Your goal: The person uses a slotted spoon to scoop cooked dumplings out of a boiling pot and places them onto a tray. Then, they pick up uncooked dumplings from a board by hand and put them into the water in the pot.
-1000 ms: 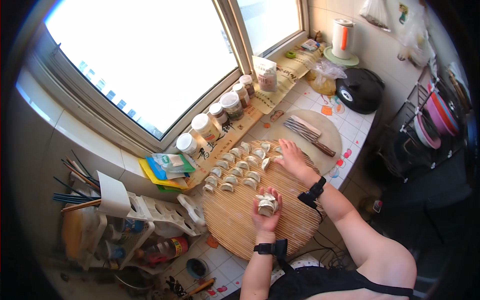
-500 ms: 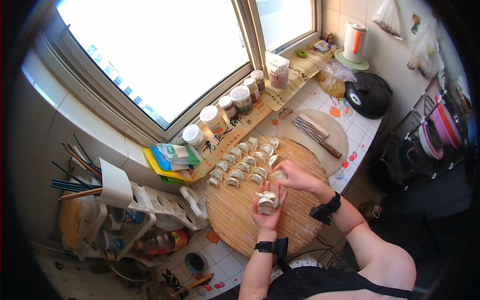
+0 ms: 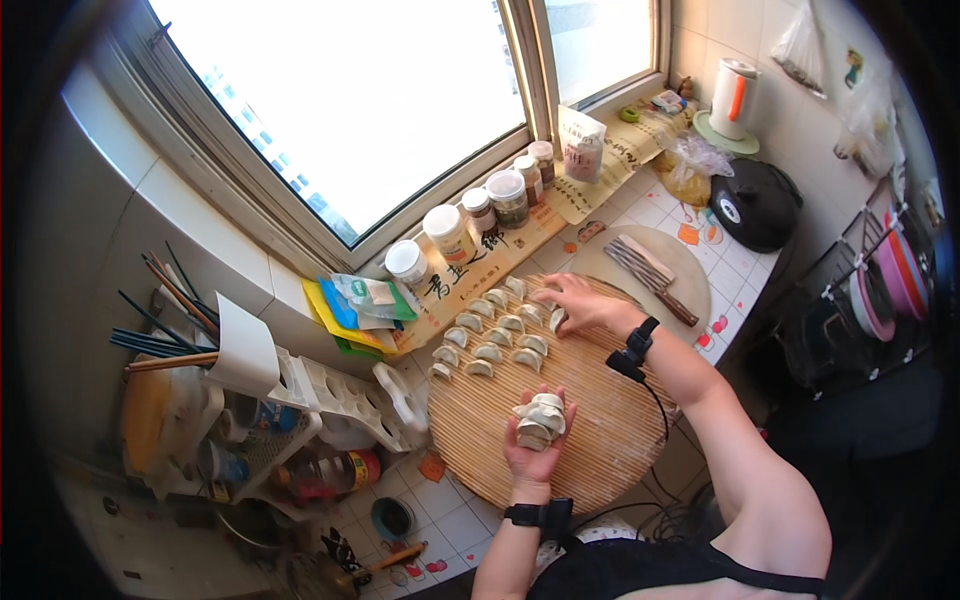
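Several pale, crescent-shaped dumplings (image 3: pixel 541 412) are heaped on the upturned palm of my left hand (image 3: pixel 533 458), whose fingers curl up around them. Beyond it, my right hand (image 3: pixel 585 303) reaches over the right end of the rows of dumplings, its fingers spread and bent downward. One dumpling (image 3: pixel 557 320) lies by its thumb and fingers; no firm grip on it shows. Further dumplings (image 3: pixel 488 353) rest in rows on the far left part of the round slatted mat (image 3: pixel 590 420). My right hand covers part of the rows.
A knife (image 3: pixel 665 295) lies on a round pale board (image 3: pixel 695 275) to the right. Lidded jars (image 3: pixel 448 232) line the windowsill. A white rack (image 3: pixel 345 400) with bottles and chopsticks stands left, and a black lidded pot (image 3: pixel 757 205) far right. A cable (image 3: pixel 660 410) hangs from my right wrist.
My right hand has moved from above my left palm, where it held a dumpling, to the far dumplings, and its fingers have spread. My left hand still carries its heap. The view has shifted slightly.
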`<state>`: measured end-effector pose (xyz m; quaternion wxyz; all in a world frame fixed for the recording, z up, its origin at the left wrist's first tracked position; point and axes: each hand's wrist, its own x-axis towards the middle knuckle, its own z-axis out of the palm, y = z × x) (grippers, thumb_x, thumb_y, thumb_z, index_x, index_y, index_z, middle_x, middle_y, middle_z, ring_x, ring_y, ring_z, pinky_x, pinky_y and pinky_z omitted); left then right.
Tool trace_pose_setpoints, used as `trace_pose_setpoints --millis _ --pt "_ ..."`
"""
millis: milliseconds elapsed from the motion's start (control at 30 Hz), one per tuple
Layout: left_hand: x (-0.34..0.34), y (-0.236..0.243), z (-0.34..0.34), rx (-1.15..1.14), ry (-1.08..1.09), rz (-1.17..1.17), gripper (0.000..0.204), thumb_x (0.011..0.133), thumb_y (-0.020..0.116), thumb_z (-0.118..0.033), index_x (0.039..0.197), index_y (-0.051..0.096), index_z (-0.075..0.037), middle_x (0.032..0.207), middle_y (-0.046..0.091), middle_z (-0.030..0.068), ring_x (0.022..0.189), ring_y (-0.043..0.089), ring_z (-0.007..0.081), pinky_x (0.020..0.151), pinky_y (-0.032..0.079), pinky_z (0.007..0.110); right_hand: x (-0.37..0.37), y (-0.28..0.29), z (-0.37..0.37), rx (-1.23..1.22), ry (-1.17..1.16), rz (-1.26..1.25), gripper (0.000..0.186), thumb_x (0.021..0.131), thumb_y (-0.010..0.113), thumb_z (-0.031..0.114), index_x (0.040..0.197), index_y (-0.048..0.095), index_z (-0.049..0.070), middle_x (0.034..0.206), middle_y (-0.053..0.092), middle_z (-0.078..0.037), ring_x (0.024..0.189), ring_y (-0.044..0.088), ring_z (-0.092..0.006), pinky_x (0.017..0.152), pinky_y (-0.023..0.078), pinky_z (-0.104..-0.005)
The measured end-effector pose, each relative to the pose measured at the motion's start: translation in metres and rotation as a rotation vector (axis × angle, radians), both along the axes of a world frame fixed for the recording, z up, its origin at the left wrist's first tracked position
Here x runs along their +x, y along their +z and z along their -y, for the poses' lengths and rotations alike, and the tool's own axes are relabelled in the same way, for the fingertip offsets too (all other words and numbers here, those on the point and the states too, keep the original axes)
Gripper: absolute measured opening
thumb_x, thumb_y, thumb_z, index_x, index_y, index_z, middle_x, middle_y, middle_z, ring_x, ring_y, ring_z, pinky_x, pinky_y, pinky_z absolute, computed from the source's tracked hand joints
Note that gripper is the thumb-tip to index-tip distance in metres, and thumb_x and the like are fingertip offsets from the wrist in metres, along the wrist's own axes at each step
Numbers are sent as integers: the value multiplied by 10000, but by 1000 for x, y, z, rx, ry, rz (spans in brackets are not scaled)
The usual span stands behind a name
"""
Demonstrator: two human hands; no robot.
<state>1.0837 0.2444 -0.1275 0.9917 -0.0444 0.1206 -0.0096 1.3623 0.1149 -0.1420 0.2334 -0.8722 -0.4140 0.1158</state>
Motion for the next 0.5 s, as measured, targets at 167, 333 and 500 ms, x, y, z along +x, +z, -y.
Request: trace_pose_setpoints --millis 167,333,500 --pt "-13 0 -9 5 33 13 504 804 732 -277 1261 590 -118 1384 515 93 1374 338 359 1157 220 577 -17 10 -6 22 127 83 663 596 862 224 1180 556 160 1334 403 -109 1292 336 -360 1090 305 -466" --pt "-20 4 -10 -15 53 16 493 803 735 -274 1255 598 -131 1387 512 90 1368 355 353 1150 250 568 -30 10 -7 134 11 200 732 598 870 223 1257 554 172 1339 429 -102 1231 386 -330 1061 341 -456" --pt "-28 1 -13 -17 86 -3 493 808 729 -281 1260 596 -135 1380 517 90 1369 350 361 1147 255 572 -21 12 -9 -16 126 101 725 621 857 263 1271 553 161 1321 445 -111 1213 405 -330 1042 365 -425"
